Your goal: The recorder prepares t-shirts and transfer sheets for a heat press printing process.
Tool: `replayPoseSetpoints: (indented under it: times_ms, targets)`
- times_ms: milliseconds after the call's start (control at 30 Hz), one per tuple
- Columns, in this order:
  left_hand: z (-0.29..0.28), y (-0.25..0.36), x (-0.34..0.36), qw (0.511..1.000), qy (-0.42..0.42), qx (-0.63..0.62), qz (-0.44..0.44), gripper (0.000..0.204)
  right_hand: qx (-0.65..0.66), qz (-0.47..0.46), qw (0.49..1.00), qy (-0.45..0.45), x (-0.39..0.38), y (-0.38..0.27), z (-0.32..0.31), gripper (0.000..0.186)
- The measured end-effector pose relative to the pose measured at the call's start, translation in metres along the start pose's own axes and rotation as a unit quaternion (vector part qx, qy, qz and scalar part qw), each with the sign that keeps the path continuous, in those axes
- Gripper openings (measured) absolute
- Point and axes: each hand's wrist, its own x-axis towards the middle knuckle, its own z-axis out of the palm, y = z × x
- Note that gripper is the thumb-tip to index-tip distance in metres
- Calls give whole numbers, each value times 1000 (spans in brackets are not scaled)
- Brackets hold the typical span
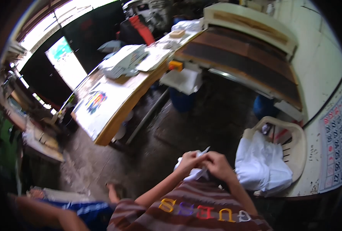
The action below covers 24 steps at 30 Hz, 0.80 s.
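My left hand [188, 161] and my right hand [216, 163] meet low in the centre, fingers closed around a crumpled white cloth [196, 175]. Its folds stick out above and below my fingers, which partly hide it. The cloth is close in front of my brown striped shirt [171, 192]. To the right of my hands, a heap of white fabric [259, 165] lies on a cream plastic chair [298, 146].
A white-topped table [111, 100] bears papers and bundles. A dark-panelled machine [236, 50] stands at the back right, blue drums [263, 107] beneath it. A wall calendar [332, 146] hangs at right. At lower left are blue shorts [86, 211] and a bare limb [44, 211], owner unclear.
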Motion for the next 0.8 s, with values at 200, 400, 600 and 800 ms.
replayPoseSetpoints:
  times_ms: [200, 400, 600, 800]
  targets:
    - [-10, 1, -12, 998, 55, -33, -8, 23, 99, 69, 993, 14, 5, 25, 20, 9]
    - [-30, 7, -20, 967, 125, -214, 55, 22, 413, 166, 891, 85, 13, 50, 30, 3]
    - [-87, 49, -18, 920, 169, -332, 120, 25, 621, 184, 708, 282, 21, 73, -39, 7]
    - [-183, 60, -3, 843, 240, -427, 225, 31, 603, -23, 753, 263, -5, 128, -154, 26]
